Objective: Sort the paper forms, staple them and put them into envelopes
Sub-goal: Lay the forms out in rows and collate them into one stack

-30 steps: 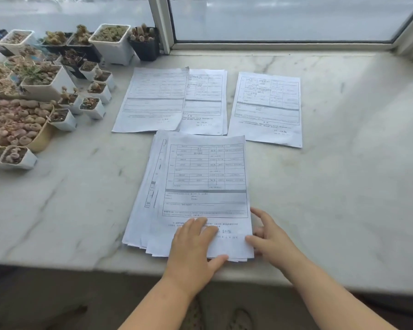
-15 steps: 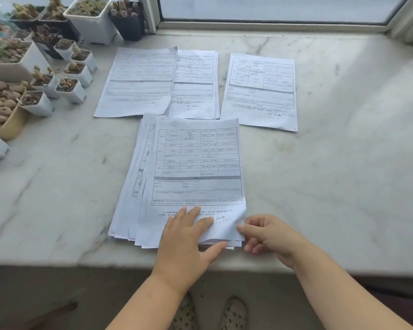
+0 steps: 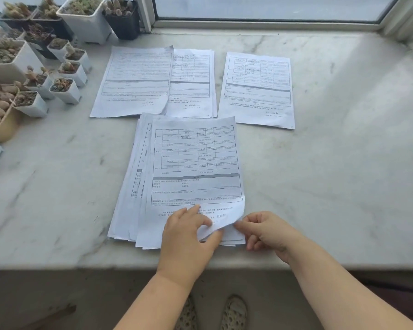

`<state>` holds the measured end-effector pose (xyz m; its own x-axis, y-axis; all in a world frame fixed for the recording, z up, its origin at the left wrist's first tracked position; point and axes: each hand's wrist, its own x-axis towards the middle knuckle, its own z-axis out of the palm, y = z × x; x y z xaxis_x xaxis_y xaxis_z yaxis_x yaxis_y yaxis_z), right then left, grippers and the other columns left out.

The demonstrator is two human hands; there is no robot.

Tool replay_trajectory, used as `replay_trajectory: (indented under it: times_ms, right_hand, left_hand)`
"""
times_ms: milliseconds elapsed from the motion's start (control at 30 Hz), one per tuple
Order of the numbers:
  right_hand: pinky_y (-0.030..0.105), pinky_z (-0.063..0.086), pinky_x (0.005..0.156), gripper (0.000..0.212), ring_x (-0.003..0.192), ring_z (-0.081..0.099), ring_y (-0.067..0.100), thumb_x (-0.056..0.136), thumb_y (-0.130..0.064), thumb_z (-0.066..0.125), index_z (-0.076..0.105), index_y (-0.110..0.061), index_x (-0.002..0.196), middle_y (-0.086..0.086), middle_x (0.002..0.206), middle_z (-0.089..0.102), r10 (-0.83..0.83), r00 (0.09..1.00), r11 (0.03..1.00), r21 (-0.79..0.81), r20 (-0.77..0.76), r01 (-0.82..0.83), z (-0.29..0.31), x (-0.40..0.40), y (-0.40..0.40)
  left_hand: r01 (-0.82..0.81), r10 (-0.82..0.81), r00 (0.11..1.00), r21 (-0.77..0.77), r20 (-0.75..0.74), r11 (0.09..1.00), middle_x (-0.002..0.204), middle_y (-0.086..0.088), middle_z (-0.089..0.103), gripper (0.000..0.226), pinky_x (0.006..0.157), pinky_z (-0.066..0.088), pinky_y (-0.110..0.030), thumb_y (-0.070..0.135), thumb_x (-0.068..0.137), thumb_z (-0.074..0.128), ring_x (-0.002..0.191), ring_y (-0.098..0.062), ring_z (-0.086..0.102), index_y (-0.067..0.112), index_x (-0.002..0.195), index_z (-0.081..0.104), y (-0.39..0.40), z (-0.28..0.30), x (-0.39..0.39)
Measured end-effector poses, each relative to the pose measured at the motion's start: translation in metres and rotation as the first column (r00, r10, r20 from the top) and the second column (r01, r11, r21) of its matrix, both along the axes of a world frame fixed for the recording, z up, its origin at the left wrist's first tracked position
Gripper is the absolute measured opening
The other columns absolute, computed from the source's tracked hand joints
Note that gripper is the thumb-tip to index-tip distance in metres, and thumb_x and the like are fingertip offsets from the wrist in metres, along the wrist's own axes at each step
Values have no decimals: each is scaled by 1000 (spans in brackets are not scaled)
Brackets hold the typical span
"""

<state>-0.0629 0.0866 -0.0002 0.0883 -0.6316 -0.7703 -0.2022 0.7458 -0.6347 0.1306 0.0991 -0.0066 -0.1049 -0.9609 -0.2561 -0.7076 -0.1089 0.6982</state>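
Nearest, two feet in patterned shoes [image 3: 210,313] stand on the floor below the marble sill [image 3: 332,177]. Both forearms reach up over the sill's near edge to a fanned stack [image 3: 188,163] of printed forms that lies near that edge, its sheets slipped out of line toward the left.

The left hand [image 3: 186,236] lies on the near end of the stack, fingers bent on the top sheet and thumb under its lifted near right corner [image 3: 227,222], so the hand pinches that sheet. The right hand [image 3: 265,232] is just beside it at the stack's near right corner, fingers curled; its fingertips [image 3: 239,226] touch the raised corner, but whether they grip it cannot be told. The two hands are close together, with only the curled paper between them.

Farther off, three separate lots of forms lie in a row. The left form [image 3: 134,82] overlaps the left edge of the middle pile [image 3: 193,84]; the right form [image 3: 258,89] lies apart from both. The stack's far edge comes just beside the near edges of the left form and middle pile.

Along the far left stand many small pots [image 3: 65,89] of succulents, with larger pots [image 3: 86,17] behind them against the window frame [image 3: 272,23].
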Motion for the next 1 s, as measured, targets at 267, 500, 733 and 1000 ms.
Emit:
replay_trajectory:
  times_ms: [267, 500, 733, 1000]
  right_hand:
    - [18, 39, 48, 29, 46, 53, 11, 91, -29, 66, 58, -12, 69, -2, 58, 60, -25, 1000, 1000, -10, -19, 24, 1, 4, 1]
    - [18, 22, 47, 44, 44, 29, 7, 92, -17, 63, 49, -22, 50, -8, 55, 43, -31, 999, 997, -64, 12, 32, 11, 2, 1]
    - [20, 17, 46, 27, 47, 23, 11, 89, -13, 61, 49, -15, 64, -5, 54, 36, -50, 999, 991, -129, -22, 46, 26, 18, -27]
    - [22, 28, 47, 29, 43, 37, 12, 97, -31, 56, 70, -10, 81, 2, 62, 58, -116, 992, 992, -47, 39, 118, 31, 22, -39]
  left_hand:
    - [-43, 43, 999, -8, -14, 999, 132, 11, 57, 22, 107, 30, -31, 29, 87, 66, 131, -14, 39, 22, 67, 59, -4, 0, 2]
    - [-76, 73, 995, -32, -66, 997, 126, 9, 61, 27, 101, 36, -28, 27, 90, 62, 123, -11, 46, 18, 65, 58, -9, -6, 5]
    - [-51, 47, 986, -23, -158, 998, 92, 9, 65, 39, 85, 44, -31, 46, 90, 46, 99, -14, 56, 13, 84, 66, -13, -7, 10]
    - [12, -25, 975, -58, -222, 998, 88, 13, 62, 40, 83, 43, -24, 49, 88, 40, 95, -9, 53, 20, 93, 67, -6, -5, 17]
